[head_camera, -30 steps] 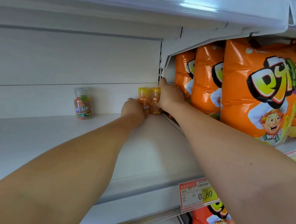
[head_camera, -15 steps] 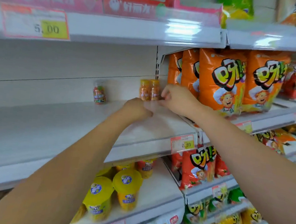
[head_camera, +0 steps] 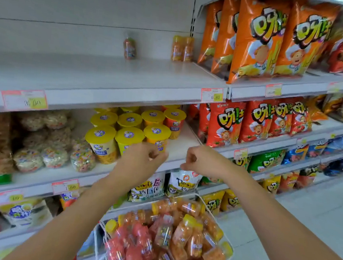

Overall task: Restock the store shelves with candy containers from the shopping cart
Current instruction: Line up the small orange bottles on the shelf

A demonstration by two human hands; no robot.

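Two orange candy bottles with yellow caps (head_camera: 182, 48) stand side by side at the back right of the white shelf (head_camera: 113, 75). A third bottle with red-green contents (head_camera: 130, 47) stands alone to their left. My left hand (head_camera: 142, 158) and my right hand (head_camera: 200, 161) hang in front of the lower shelves, fingers loosely curled, holding nothing. Below them the white wire cart basket (head_camera: 226, 244) is piled with several orange and red candy bottles (head_camera: 168, 235).
Orange snack bags (head_camera: 258, 39) fill the shelf section to the right. Yellow-lidded cups (head_camera: 128, 129) and puffed-snack bags (head_camera: 44, 144) sit one shelf down. Red snack bags (head_camera: 241, 120) are to their right. Pale floor (head_camera: 316, 208) lies at the right.
Both hands have let go of the two orange bottles at the shelf's back and pulled down and away toward the cart. The view has dropped and widened, and the cart now shows.
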